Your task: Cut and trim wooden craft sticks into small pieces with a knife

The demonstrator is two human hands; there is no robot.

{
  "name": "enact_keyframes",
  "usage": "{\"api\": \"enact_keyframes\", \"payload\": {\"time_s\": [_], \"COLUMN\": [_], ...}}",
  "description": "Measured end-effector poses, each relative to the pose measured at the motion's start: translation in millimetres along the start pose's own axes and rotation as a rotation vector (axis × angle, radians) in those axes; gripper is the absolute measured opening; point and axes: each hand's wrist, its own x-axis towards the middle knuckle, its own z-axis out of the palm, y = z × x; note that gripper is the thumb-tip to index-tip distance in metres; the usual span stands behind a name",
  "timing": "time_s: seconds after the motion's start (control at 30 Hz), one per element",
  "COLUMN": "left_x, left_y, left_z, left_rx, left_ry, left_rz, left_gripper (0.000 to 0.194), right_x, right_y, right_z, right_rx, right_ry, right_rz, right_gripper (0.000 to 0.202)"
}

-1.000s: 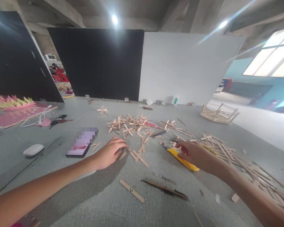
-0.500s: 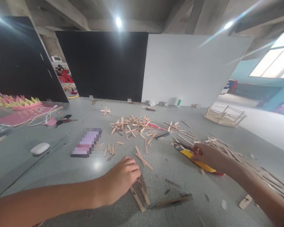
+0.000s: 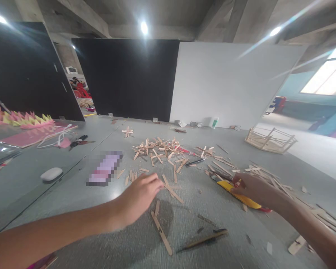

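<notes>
My left hand (image 3: 145,192) hovers above the table with thumb and fingers pinched on a thin wooden craft stick (image 3: 172,187), whose end pokes out to the right. Below it lie a notched craft stick (image 3: 164,237) and a shorter stick piece (image 3: 157,208), touching at their ends. My right hand (image 3: 250,188) is curled over a yellow utility knife (image 3: 226,185) and a dark-bladed, red-handled tool (image 3: 220,172) beside it. Its fingers close on the red handle; the tool's exact kind is partly hidden. A pencil-like wooden tool (image 3: 204,240) rests near the front.
Crossed craft sticks (image 3: 159,149) are heaped mid-table, with loose strips (image 3: 264,175) at the right. A phone (image 3: 105,168), a white mouse-like object (image 3: 51,174) and a stick-built frame (image 3: 271,141) stand around. Black (image 3: 126,78) and white panels (image 3: 229,82) rise behind.
My left hand has lifted and moved slightly away from me, taking one notched stick off the table. My right hand stays at the tools. The view has shifted a little.
</notes>
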Motion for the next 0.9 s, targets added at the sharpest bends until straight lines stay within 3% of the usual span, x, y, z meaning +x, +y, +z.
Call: {"api": "enact_keyframes", "payload": {"time_s": [0.13, 0.27, 0.5, 0.63, 0.77, 0.9], "left_x": [8.8, 11.1, 7.3, 6.3, 5.0, 4.5], "left_y": [-45.1, -77.0, -72.0, -70.7, -76.7, -81.6], "left_z": [-4.6, -1.3, 12.8, 18.8, 24.6, 28.1], "left_rx": [0.143, 0.229, 0.215, 0.192, 0.165, 0.145], "left_ry": [0.100, 0.123, 0.029, 0.006, 0.004, 0.000], "left_rz": [-0.143, -0.211, -0.164, -0.132, -0.102, -0.079], "left_gripper": [0.034, 0.030, 0.019, 0.026, 0.037, 0.034], "right_x": [-0.8, -0.6, -8.5, -10.5, -8.5, -5.8], "right_y": [2.7, 10.7, 11.4, 0.3, 12.8, 56.8], "right_z": [-6.9, -12.0, -8.4, -17.5, -42.1, -56.5], "right_rx": [-0.124, -0.230, -0.240, -0.173, -0.152, -0.167], "right_ry": [-0.149, -0.200, -0.220, -0.141, 0.057, 0.147], "right_rz": [0.024, 0.040, -0.064, -0.133, -0.001, 0.177], "right_gripper": [0.020, 0.023, 0.022, 0.024, 0.019, 0.021]}}
